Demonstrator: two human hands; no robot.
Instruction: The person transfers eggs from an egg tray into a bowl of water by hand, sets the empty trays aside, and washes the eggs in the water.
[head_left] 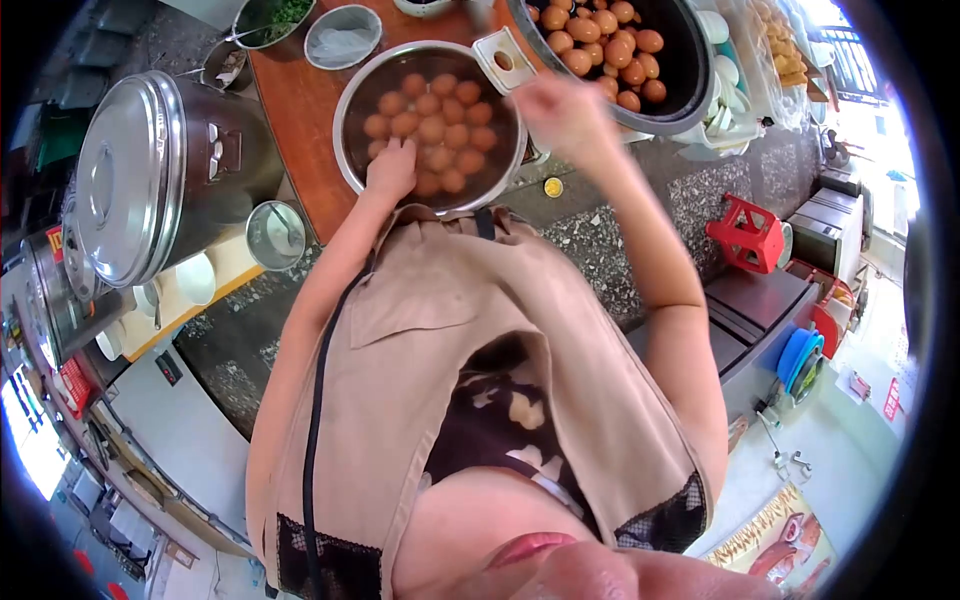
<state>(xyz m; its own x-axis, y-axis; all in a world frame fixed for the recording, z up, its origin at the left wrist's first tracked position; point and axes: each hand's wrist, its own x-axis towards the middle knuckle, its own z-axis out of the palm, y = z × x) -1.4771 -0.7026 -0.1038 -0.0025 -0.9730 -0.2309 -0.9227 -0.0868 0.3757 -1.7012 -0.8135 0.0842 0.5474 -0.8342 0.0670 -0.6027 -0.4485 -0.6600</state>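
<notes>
A wide steel bowl (345,165) on the red-brown table holds many peeled-looking brown eggs (430,128) under liquid. My left hand (392,168) dips into its near left side, fingers bent and pressed together among the eggs. The fingertips are hidden, so what they grip cannot be seen. My right hand (562,112) is smeared by motion at the bowl's right, close to the rim of a large black pot (690,115) of brown eggs (625,55). Between bowl and pot sits a white square piece with a round hole (488,52), its kind unclear.
A big lidded steel pot (125,180) stands left of the table (290,110). Behind the bowl are a small bowl with clear plastic (343,38) and a bowl of chopped greens (288,12). A red stool (745,232) stands on the floor at right.
</notes>
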